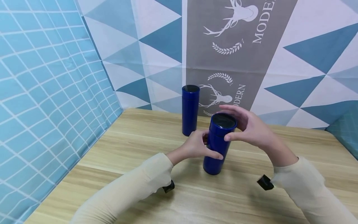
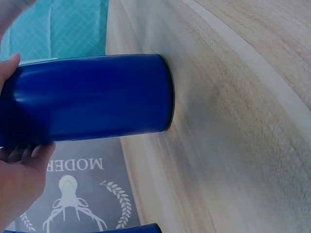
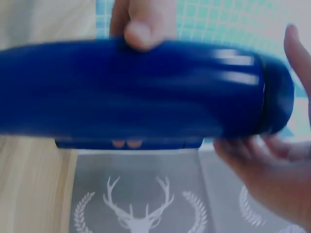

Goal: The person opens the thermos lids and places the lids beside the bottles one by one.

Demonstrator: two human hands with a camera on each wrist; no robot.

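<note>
A dark blue thermos with a glossy black top stands over the middle of the table, its base on or very near the wood. My left hand grips its body around the middle, thumb across the front and fingers behind. Around the lid end, my right hand is spread wide, with the thumb at the front edge and the other fingers on the far side. In the right wrist view, a finger stands apart from the lid, and the hand is blurred. A matching second thermos stands upright behind, to the left.
The wooden table meets a patterned cloth wall at the back. A blue tiled-pattern sheet rises along the left side. Greenish cloth hangs at the far right. Small black devices show under both sleeves.
</note>
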